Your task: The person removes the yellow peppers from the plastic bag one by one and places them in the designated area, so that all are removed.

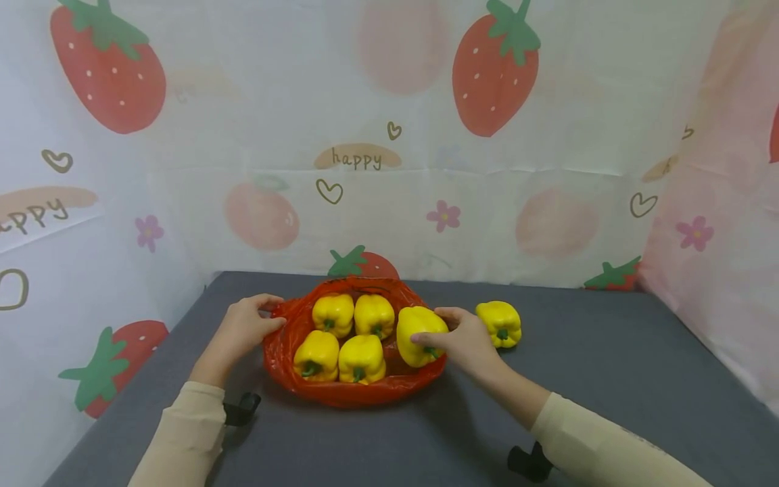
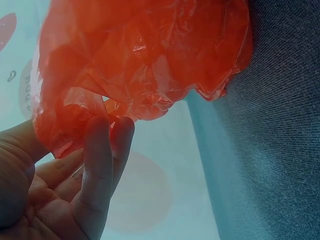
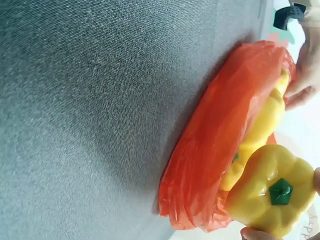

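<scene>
A red plastic bag [image 1: 365, 394] lies with its mouth spread on the table, several yellow bell peppers [image 1: 362, 358] inside it. My left hand [image 1: 242, 325] pinches the bag's left edge between thumb and fingers; the left wrist view shows the thin red film [image 2: 70, 142] caught there. Over the bag's right side, my right hand [image 1: 465, 341] grips another yellow bell pepper [image 1: 414, 331] by its sides. In the right wrist view the held pepper [image 3: 267, 187] turns its green stem to the camera, with the bag behind it.
One more yellow bell pepper [image 1: 499, 323] sits on the grey table [image 1: 584, 365], to the right of the bag and just beyond my right hand. A white cloth wall [image 1: 389, 230] printed with strawberries surrounds the table at the back and sides.
</scene>
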The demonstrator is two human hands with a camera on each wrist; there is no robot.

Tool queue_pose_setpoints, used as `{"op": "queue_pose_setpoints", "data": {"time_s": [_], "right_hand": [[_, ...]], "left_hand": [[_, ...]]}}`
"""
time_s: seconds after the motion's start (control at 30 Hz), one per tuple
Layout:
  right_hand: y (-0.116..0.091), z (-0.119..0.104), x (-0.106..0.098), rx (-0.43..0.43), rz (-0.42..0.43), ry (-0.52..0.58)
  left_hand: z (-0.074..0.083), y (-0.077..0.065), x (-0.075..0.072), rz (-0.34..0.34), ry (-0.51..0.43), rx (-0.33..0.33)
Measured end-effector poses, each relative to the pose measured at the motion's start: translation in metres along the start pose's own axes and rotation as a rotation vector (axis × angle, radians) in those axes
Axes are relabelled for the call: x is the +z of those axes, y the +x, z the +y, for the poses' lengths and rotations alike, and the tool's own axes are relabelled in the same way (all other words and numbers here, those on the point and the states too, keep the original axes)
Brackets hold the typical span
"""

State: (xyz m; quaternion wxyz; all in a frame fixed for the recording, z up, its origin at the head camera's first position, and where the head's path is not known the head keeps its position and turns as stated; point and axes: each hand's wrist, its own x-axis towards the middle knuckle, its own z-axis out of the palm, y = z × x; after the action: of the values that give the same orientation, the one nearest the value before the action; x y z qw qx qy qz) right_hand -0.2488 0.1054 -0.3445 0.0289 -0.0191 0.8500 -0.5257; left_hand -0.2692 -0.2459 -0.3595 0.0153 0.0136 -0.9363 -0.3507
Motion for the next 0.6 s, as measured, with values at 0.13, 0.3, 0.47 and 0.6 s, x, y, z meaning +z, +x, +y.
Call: {"op": "queue_pose_setpoints", "data": {"time_s": [0.13, 0.3, 0.47, 0.6], "right_hand": [[-0.001, 0.001, -0.006, 0.013, -0.001, -0.002], [-0.001, 0.001, -0.013, 0.017, 0.010, -0.034], [-0.003, 0.001, -0.021, 0.022, 0.013, -0.036], [-0.004, 0.001, -0.027, 0.015, 0.004, -0.010]], "left_hand": [[-0.001, 0.001, 0.000, 0.000, -0.001, -0.006], [-0.001, 0.001, 0.000, -0.001, 0.001, -0.004], [-0.002, 0.001, 0.000, 0.002, -0.003, 0.001], [-0.002, 0.001, -0.001, 0.002, -0.007, 0.003]]}}
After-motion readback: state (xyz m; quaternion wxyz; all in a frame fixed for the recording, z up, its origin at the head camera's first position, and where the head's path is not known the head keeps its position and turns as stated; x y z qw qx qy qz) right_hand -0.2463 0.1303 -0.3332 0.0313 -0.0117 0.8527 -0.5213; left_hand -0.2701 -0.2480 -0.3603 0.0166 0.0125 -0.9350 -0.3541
